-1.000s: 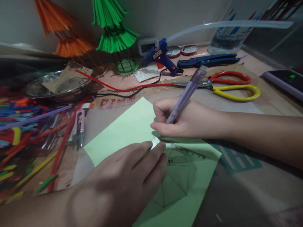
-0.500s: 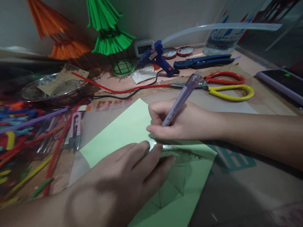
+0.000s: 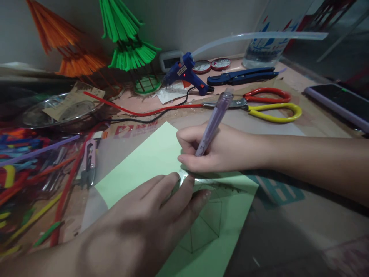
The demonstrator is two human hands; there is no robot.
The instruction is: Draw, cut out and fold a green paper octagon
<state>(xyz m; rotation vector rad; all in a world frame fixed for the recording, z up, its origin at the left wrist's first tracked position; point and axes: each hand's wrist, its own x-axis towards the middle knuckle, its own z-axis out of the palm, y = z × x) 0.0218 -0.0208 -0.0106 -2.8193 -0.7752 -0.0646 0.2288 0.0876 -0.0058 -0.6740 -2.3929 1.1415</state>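
A light green sheet of paper (image 3: 144, 161) lies on the table with pencilled lines forming a polygon (image 3: 206, 227) near its lower right. My left hand (image 3: 150, 227) lies flat on the sheet, fingers stretched out, pressing a clear plastic ruler (image 3: 201, 180) whose edge shows past the fingertips. My right hand (image 3: 213, 152) is closed around a pale purple pen (image 3: 213, 123), its tip down at the paper by the ruler's edge.
Behind the hands lie scissors with red and yellow handles (image 3: 268, 104), a blue glue gun (image 3: 186, 73) with a long glue stick, blue pliers (image 3: 239, 76) and a phone (image 3: 340, 102). Coloured sticks (image 3: 25, 154), small snips (image 3: 88, 163) and a metal bowl (image 3: 57, 109) crowd the left.
The view has drifted slightly, so everything sits a little further left. The pen has tilted slightly more upright. Both hands stay in place on the paper.
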